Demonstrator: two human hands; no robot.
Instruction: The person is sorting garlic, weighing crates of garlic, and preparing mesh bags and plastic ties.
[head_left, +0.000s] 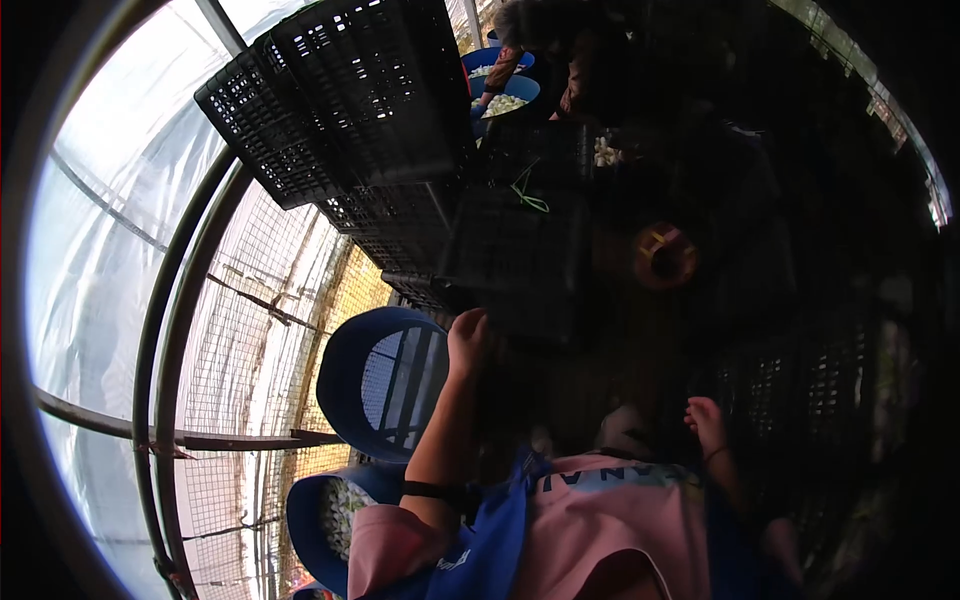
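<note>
Beside the rim of a blue tub of water (405, 390), my left hand (469, 337) is raised with its fingers curled near a black plastic crate (517, 255). Whether the hand grips the crate's edge cannot be told in the dark. A green tie (530, 196) lies on top of the crates. My right hand (703, 420) hangs in front of my body at the right, fingers loosely bent, with no object visible in it. A round reddish container (665, 256) stands on the dark ground ahead.
Tall stacked black crates (360, 97) rise at the upper left, by the mesh and plastic-sheet wall. A co-worker (577, 60) bends over a blue tub of pale produce (506, 105). Another blue tub (304, 517) with pale produce is by my left elbow. Deep shadow covers the right side.
</note>
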